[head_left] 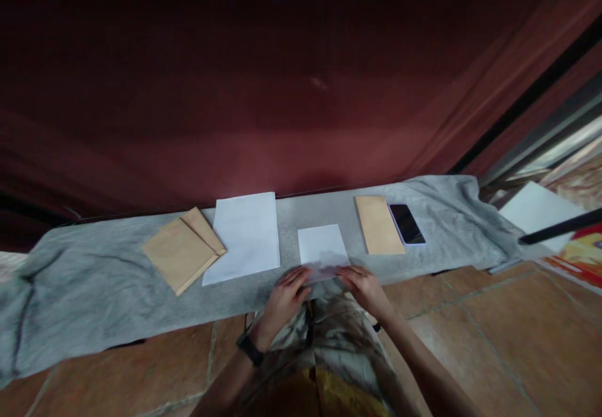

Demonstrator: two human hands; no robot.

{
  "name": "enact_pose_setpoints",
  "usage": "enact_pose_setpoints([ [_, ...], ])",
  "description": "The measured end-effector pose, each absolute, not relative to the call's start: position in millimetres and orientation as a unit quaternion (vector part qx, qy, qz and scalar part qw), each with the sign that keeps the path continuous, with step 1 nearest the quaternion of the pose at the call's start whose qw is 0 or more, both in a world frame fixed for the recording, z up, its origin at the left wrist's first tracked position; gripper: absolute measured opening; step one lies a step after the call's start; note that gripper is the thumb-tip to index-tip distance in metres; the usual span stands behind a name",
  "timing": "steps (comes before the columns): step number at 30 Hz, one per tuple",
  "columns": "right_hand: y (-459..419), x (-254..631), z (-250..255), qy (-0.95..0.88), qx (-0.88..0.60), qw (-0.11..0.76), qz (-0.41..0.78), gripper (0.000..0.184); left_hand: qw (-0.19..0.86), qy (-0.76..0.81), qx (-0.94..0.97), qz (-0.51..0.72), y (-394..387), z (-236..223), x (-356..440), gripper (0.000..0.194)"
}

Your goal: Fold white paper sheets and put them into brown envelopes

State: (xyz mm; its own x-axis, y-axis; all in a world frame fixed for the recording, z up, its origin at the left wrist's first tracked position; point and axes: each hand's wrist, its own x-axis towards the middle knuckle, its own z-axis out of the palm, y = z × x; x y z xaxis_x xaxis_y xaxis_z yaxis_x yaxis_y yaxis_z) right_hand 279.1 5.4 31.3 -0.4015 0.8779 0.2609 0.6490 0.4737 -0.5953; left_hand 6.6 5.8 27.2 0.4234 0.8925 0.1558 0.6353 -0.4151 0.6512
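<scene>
Here, two brown envelopes (181, 254), any contents hidden, are laid overlapping flat white sheets (247, 235), then a smaller paper (322, 240), judged part-folded and unfinished, is held on the table (313, 207) by the left hand (288, 291) and right hand (365, 288), left of a third envelope (380, 226), its inside likewise unseen.

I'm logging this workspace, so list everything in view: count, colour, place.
Cloth: one, grey, centre.
Kraft pieces: two, tan, left.
Paper stack: one, white, beside them.
Small sheet: one, white, at hands.
Flat piece: one, tan, sheet's right.
Phone: one, black screen, beside it.
Backdrop: one, dark red, behind.
Floor tiles: several, terracotta, below.
Panel: one, whitish, far right.
Printed item: one, red-yellow, far right.
Bar: one, black, far right.
Wristband: one, dark, left wrist.
Trousers: one pair, mottled, bottom.
Left hand: one, sheet's left.
Right hand: one, sheet's right.
</scene>
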Motion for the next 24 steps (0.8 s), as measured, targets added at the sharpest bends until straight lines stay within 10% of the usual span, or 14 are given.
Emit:
enact_pose_setpoints([
  [13, 22.0, 286.1, -2.3, -0.631, -0.595, 0.406, 0.288, 0.033, 0.328, 0.61, 0.625, 0.36, 29.0, 30.3, 28.0, 0.026],
  [24, 64.4, 264.1, -12.1, -0.679, -0.645, 0.348, 0.034, 0.034, 0.265, 0.696, 0.599, 0.294, 69.0, 26.7, 40.3, 0.035],
])
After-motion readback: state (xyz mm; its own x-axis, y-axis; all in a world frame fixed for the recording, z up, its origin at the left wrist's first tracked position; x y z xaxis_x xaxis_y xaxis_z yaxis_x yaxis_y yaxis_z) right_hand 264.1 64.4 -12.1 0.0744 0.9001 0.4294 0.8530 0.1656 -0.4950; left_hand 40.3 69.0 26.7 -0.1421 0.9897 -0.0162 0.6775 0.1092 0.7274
